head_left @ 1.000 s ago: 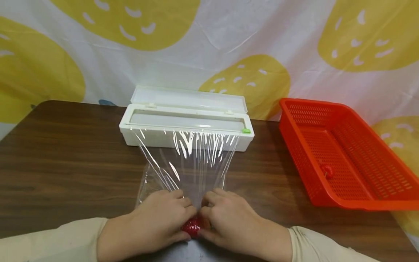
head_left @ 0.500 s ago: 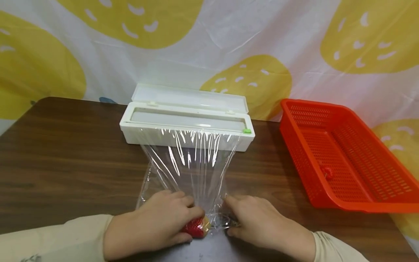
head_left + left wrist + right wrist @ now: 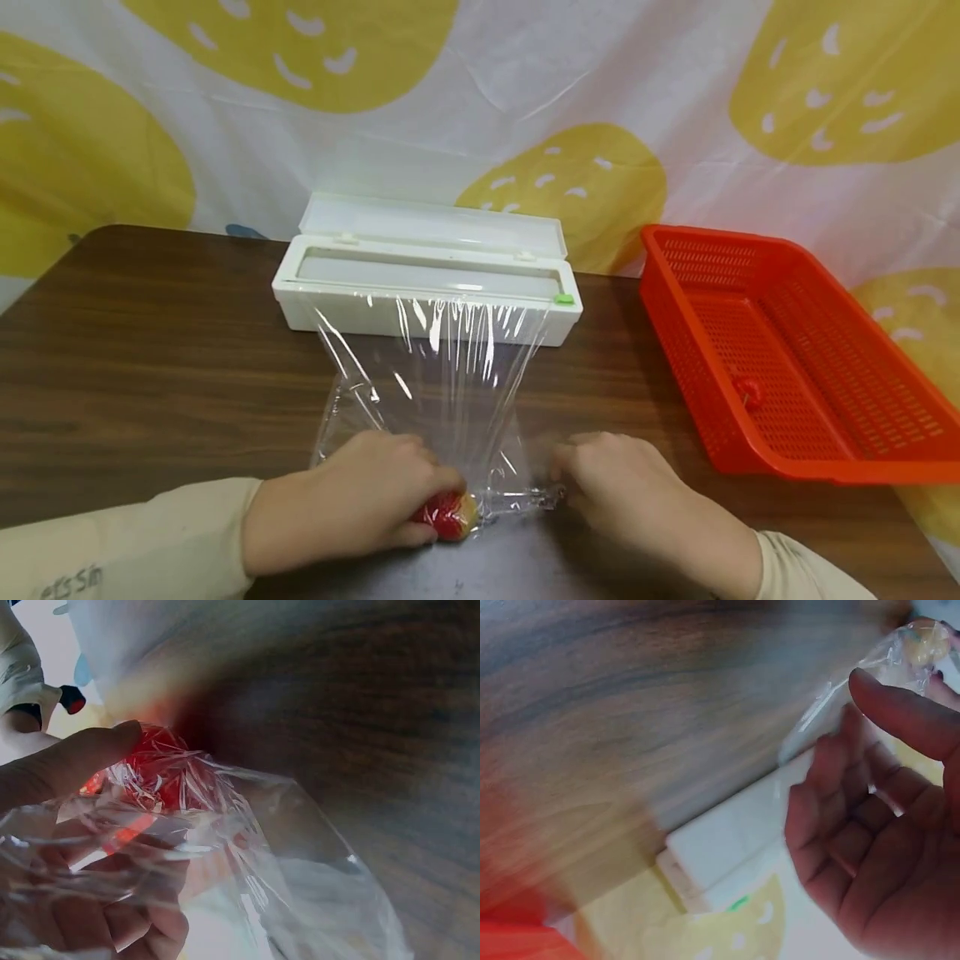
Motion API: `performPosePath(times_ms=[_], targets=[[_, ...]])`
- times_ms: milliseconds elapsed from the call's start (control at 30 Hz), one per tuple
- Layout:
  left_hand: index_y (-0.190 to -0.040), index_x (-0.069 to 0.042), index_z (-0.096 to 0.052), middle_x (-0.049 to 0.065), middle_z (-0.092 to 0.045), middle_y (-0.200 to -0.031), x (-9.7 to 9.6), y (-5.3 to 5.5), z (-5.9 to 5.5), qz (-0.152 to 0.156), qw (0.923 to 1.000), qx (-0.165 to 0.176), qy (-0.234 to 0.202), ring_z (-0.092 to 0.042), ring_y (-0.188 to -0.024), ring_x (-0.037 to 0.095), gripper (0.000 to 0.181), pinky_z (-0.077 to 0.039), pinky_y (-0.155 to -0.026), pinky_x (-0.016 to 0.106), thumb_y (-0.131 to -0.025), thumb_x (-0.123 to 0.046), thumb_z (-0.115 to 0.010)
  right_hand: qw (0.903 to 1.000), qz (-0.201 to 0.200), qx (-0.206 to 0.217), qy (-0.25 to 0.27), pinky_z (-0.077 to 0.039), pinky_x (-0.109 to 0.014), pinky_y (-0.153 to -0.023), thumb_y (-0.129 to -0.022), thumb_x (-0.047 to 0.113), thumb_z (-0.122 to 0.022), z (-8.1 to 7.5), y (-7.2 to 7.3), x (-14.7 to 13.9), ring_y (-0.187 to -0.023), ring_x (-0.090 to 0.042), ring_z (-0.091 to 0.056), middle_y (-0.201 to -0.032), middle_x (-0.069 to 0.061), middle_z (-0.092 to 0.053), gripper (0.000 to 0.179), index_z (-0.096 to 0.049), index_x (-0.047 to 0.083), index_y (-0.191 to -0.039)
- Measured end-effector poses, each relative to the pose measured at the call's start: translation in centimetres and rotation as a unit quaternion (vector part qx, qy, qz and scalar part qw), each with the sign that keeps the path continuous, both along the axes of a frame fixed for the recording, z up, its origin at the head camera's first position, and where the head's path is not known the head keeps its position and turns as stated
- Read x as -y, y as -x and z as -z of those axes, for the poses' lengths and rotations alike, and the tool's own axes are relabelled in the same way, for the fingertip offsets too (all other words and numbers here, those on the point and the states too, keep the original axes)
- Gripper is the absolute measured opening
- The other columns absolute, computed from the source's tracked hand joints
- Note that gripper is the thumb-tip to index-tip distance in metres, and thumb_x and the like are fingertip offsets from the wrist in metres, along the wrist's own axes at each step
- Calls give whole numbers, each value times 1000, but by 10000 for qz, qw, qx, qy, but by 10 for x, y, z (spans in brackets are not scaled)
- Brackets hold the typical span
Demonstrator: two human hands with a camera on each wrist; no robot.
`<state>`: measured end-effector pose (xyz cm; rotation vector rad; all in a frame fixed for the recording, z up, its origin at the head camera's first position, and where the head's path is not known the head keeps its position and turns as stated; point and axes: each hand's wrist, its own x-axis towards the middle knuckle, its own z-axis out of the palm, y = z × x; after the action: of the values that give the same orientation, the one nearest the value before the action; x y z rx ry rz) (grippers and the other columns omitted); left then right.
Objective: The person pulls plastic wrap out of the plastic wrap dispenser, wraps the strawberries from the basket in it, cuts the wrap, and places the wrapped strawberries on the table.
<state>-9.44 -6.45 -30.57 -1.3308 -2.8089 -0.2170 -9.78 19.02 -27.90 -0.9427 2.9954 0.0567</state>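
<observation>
At the near table edge, my left hand [image 3: 367, 496] grips a round red-and-yellow fruit [image 3: 450, 514] covered in cling film. In the left wrist view the thumb presses on the red side, and crinkled film [image 3: 322, 847] spreads over the curled fingers. The clear film [image 3: 442, 400] runs in tight pleats from a white dispenser [image 3: 296, 262] to the fruit. A twisted film end sticks out right of the fruit, toward my right hand [image 3: 622, 487]. That hand has its fingers loosely curled, thumb apart, and nothing between them in the right wrist view.
The dispenser's lid [image 3: 427, 225] stands raised against the patterned cloth [image 3: 540, 75] at the back. A green slider [image 3: 564, 299] sits at its right end. On the right a red perforated basket [image 3: 750, 325] holds a small red item [image 3: 747, 390]. Brown wooden tabletop [image 3: 150, 358] lies beneath.
My right hand has moved away from the fruit to the right, and a twisted film end now shows between them. The left hand stays on the fruit, whose yellow end has come into view.
</observation>
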Motion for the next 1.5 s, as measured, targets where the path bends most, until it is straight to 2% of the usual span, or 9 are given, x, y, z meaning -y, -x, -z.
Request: performPosePath(times_ms=[133,333,500,767,867,933,1133,1333,1500], targets=[[-90,-26,-64,-13,-62,-73,1,2,-1,-50,9995,298,-55,-54,-66,4,27,-43,-51,26,-71,-39,-77,9989,-162,-395,-174,-49,-35,-69,-66,15,-74,-5,-6,9,-84,-18,-59,-87,4,-60,38,-64,20,-103],[-98,-25,-68,-11,-67,-80,1,6,-2,-235,9958,863,-208,-56,-67,2,32,-44,-52,24,-70,-37,-78,9912,-1073,-718,-302,-48,-41,-89,-70,33,-74,-6,-17,28,-109,-22,-55,-114,-3,-59,60,-55,17,-124],[-105,-23,-70,-12,-65,-77,0,12,-4,-424,9871,1512,-316,-52,-63,1,37,-42,-54,23,-71,-38,-77,9857,-1512,-704,-254,-49,-36,-86,-75,55,-71,10,-21,42,-101,-17,-56,-106,2,-59,54,-58,19,-113],[-98,-26,-71,-14,-63,-73,2,17,-7,-505,9762,2078,-366,-53,-62,2,25,-44,-56,25,-75,-35,-76,9830,-1504,-1055,-67,-44,-27,-69,-75,54,-72,19,-15,57,-84,-12,-55,-89,6,-60,40,-64,20,-94],[-85,-27,-68,-14,-60,-72,3,15,-9,-544,9776,2008,-305,-51,-61,2,14,-42,-54,26,-76,-35,-75,9853,-1448,-899,76,-42,-25,-64,-74,51,-73,16,-7,61,-81,-11,-55,-86,7,-61,35,-67,20,-89],[-82,-27,-65,-13,-57,-72,4,12,-9,-602,9839,1671,-208,-51,-61,4,17,-42,-53,28,-75,-39,-75,9883,-1378,-628,197,-42,-25,-64,-75,48,-73,13,0,62,-81,-11,-55,-86,7,-61,32,-68,20,-88],[-102,-22,-67,-7,-60,-85,5,6,-10,-803,9954,505,-131,-57,-72,9,41,-44,-51,30,-71,-47,-76,9936,-1034,216,392,-47,-28,-63,-78,47,-72,5,14,64,-81,-10,-55,-84,7,-60,27,-70,22,-89],[-82,-26,-63,-12,-58,-70,4,12,-8,-766,9951,499,-365,-53,-62,5,17,-40,-45,29,-84,-43,-67,9925,-911,520,629,-44,-25,-55,-80,43,-71,3,20,65,-76,-9,-55,-81,8,-60,22,-73,25,-91],[-78,-29,-66,-14,-59,-68,1,23,-8,-788,9922,894,-367,-54,-60,5,14,-42,-47,31,-88,-38,-62,9938,-884,41,677,-45,-28,-56,-82,38,-69,7,17,63,-76,-12,-55,-78,7,-58,16,-72,24,-86]])
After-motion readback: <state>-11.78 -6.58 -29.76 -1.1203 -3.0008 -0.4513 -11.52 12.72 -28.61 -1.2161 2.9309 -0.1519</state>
